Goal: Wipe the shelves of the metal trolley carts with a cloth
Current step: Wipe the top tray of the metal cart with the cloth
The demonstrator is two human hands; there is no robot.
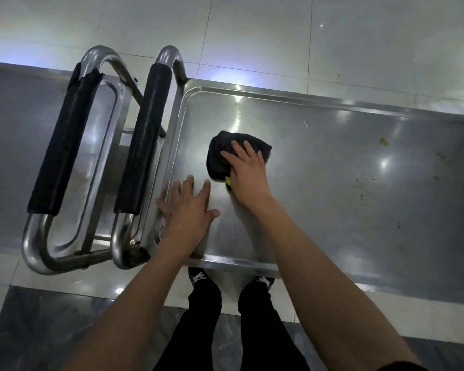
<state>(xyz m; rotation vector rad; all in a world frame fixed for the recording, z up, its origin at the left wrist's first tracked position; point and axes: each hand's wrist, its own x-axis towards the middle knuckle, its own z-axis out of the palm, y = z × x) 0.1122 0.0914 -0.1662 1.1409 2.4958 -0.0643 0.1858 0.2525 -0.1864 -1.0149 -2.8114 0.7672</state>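
Observation:
Two metal trolley carts stand end to end below me. The right cart's top shelf [332, 162] is a shiny steel tray with brownish specks toward its right side. My right hand [248, 170] presses a bunched dark cloth [220, 153] onto that shelf near its left end; a bit of yellow shows under the palm. My left hand [188, 207] lies flat, fingers spread, on the shelf's near left corner, holding nothing. The left cart's shelf [16, 124] is partly hidden behind the handles.
Two steel push handles with black foam grips [65, 145] [142, 140] rise between the carts. My feet in dark shoes [201, 277] stand at the shelf's near edge. Pale floor tiles [332, 36] lie beyond the carts, darker tiles [51, 317] below.

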